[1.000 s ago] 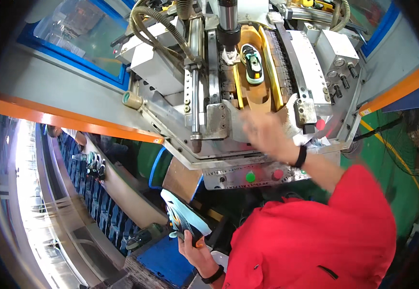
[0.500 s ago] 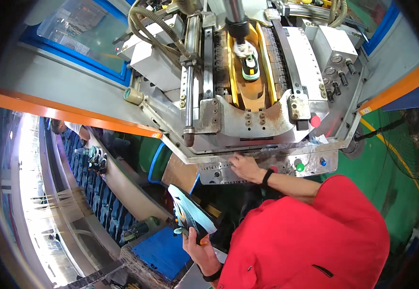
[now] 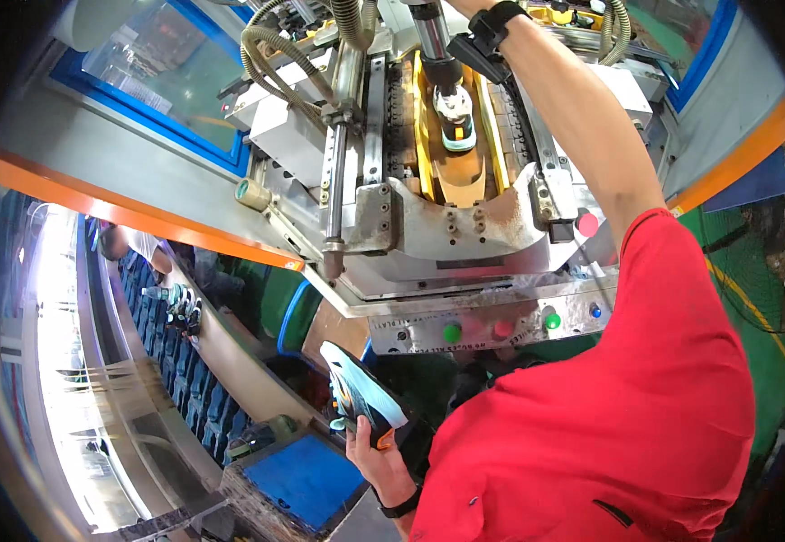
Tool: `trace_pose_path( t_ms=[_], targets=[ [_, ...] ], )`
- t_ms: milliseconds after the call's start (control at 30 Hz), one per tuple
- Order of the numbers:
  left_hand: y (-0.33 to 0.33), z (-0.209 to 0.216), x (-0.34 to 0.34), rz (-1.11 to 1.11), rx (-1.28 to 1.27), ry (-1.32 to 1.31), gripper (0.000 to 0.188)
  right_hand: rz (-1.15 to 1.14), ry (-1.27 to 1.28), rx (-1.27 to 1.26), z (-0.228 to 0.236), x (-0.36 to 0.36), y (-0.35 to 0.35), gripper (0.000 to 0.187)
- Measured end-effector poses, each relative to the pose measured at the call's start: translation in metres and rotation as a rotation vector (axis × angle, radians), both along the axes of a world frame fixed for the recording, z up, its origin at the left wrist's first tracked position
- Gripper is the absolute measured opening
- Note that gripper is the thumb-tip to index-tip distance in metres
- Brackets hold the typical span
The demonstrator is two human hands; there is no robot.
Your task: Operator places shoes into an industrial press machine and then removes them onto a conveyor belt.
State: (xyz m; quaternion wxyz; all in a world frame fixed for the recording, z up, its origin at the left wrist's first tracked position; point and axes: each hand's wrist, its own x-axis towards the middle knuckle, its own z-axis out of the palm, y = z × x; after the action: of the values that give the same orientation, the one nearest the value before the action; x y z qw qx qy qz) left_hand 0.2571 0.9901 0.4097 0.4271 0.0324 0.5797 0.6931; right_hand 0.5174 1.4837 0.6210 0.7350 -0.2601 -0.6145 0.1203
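Note:
My left hand grips a shoe with a light blue sole and dark upper, at the lower middle beside the machine. The shoe is tilted, its sole turned partly upward. My right arm reaches over the machine to the top edge. Only the base of my right hand shows there, and its fingers are out of the picture. A black band with a dark block sits at that wrist. Under the metal press rod, another shoe stands between yellow pads in the machine.
A front control panel carries green, red and blue buttons. At left, a conveyor runs past with shoes on it, and a person is beside it. A blue-topped stand is below my left hand. Orange bars edge the machine.
My right hand has left the control panel and moved up over the machine to the top edge, uncovering a green button. My left hand still holds its shoe, nearly unmoved.

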Motion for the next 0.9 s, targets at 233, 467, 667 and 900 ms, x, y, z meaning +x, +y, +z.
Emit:
trace_pose_path(
  t_ms=[233, 467, 667, 900],
  targets=[
    [-0.032, -0.005, 0.022, 0.086, -0.007, 0.009, 0.035, -0.043, -0.110, -0.265, -0.004, 0.012, -0.005, 0.044],
    [-0.104, -0.004, 0.029, 0.228, -0.214, 0.436, 0.037, -0.045, -0.353, -0.331, -0.143, 0.016, 0.020, 0.037],
    [-0.194, -0.034, 0.029, 0.616, -0.202, 0.214, 0.032, -0.024, -0.686, -0.484, -0.267, -0.004, 0.033, 0.031],
    [-0.347, -0.126, 0.032, 1.149, -0.264, -0.113, 0.033, 0.165, -0.704, -0.252, -0.202, -0.164, -0.020, 0.025]
  ],
)
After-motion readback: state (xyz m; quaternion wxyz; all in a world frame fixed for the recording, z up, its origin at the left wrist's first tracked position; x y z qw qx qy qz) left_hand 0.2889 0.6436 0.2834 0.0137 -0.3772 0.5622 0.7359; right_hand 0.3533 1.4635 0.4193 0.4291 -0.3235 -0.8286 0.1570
